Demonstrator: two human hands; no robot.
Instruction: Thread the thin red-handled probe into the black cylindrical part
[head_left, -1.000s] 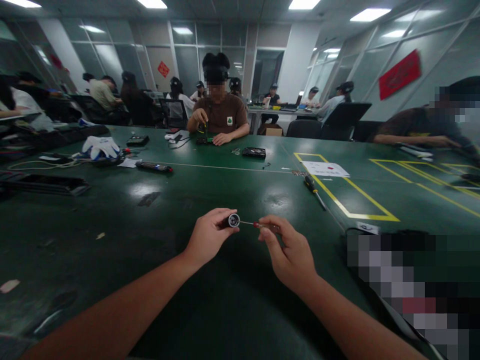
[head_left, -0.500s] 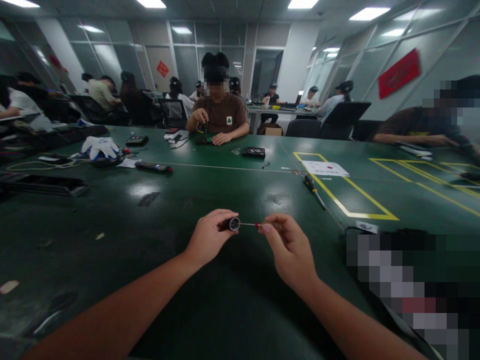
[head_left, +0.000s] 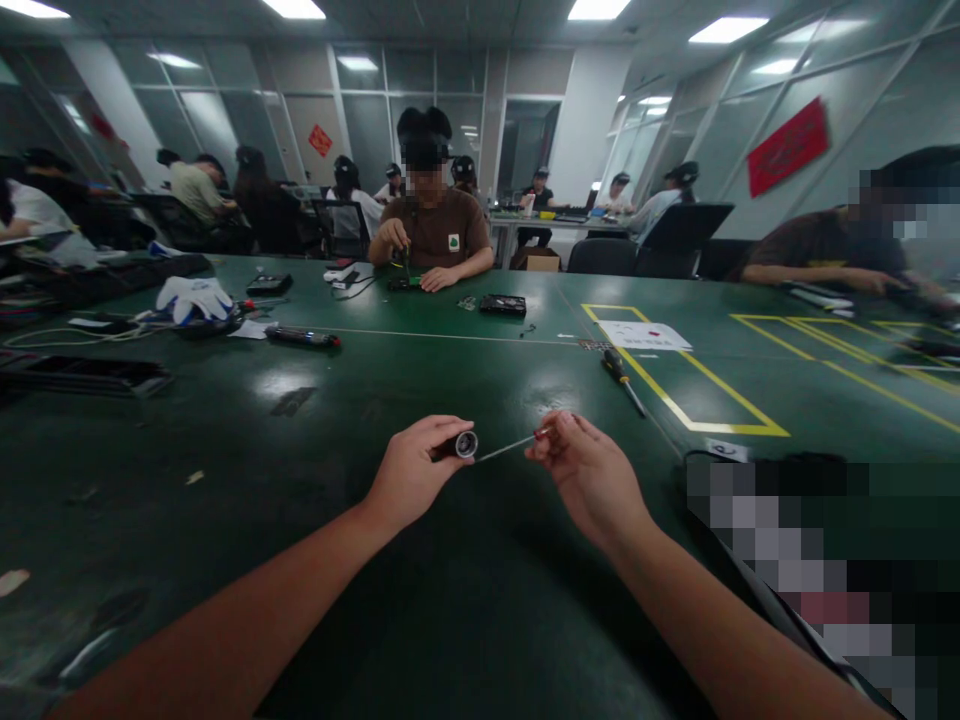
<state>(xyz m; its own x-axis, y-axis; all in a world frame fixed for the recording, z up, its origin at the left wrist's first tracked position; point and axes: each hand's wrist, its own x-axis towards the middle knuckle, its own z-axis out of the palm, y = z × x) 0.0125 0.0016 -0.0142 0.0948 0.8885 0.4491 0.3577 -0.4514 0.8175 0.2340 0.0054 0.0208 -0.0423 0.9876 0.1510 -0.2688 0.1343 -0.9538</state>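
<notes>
Above the green table point(head_left: 420, 370), my left hand point(head_left: 416, 465) is closed round a short dark cylinder point(head_left: 466, 444), its round, silver-rimmed end facing me. My right hand point(head_left: 589, 465) pinches the red end of a small screwdriver point(head_left: 510, 447). Its thin metal shaft slants down to the left, and the tip is by the lower edge of the cylinder's rim. Whether the tip touches the cylinder I cannot tell. Most of the screwdriver's handle is hidden in my right fingers.
A yellow-and-black screwdriver point(head_left: 624, 380) lies beyond my right hand, near a white paper sheet point(head_left: 649, 335) and yellow tape. White gloves point(head_left: 193, 298) and a dark pen-shaped tool point(head_left: 302, 337) lie at far left. Opposite, a person point(head_left: 433, 220) works on a green board.
My right hand has turned and risen slightly, so the screwdriver's shaft went from level to slanting, with its tip lower. The left hand holds the cylinder almost as before.
</notes>
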